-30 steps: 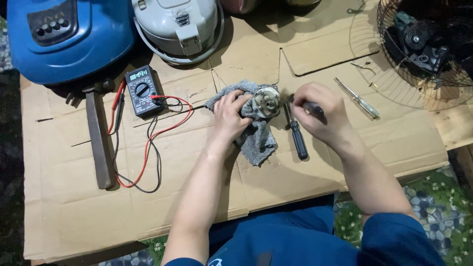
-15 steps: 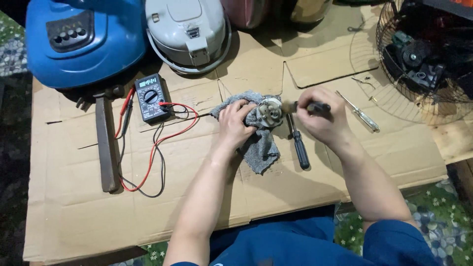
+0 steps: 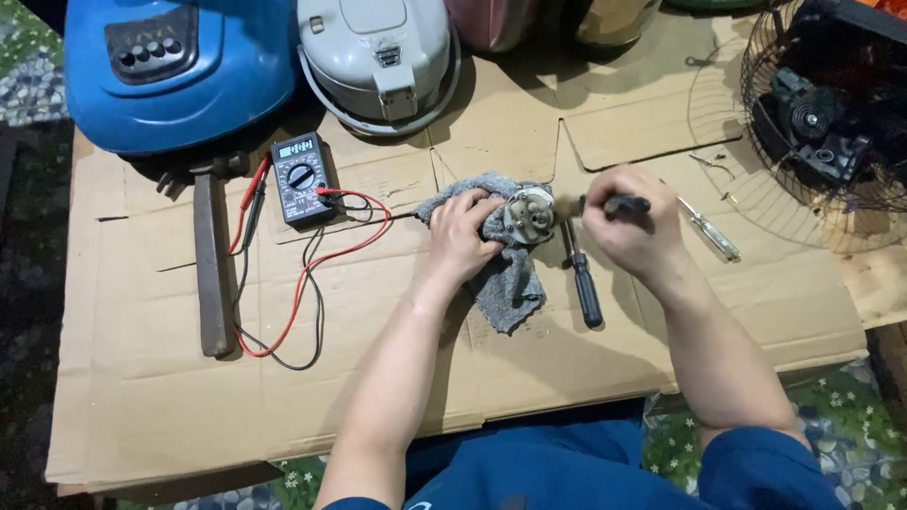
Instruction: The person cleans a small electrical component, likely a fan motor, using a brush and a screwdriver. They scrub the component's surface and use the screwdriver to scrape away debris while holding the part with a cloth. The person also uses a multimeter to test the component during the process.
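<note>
My left hand (image 3: pixel 465 236) holds a small round metal motor part (image 3: pixel 529 214) wrapped in a grey cloth (image 3: pixel 505 283) on the cardboard. My right hand (image 3: pixel 625 229) grips a small dark-handled brush (image 3: pixel 614 203) whose blurred tip touches the right side of the motor part. A black-handled screwdriver (image 3: pixel 582 281) lies on the cardboard just below and between both hands.
A multimeter (image 3: pixel 300 178) with red and black leads and a hammer (image 3: pixel 212 264) lie at the left. A blue appliance (image 3: pixel 179 66), a grey rice cooker (image 3: pixel 378 59), a fan cage with motor (image 3: pixel 827 123) and a clear-handled screwdriver (image 3: pixel 707 229) ring the cardboard sheet (image 3: pixel 142 416).
The view has shifted, so everything sits a little lower and to the right in frame. My right hand keeps working the brush at the motor part; my left hand stays on the cloth.
</note>
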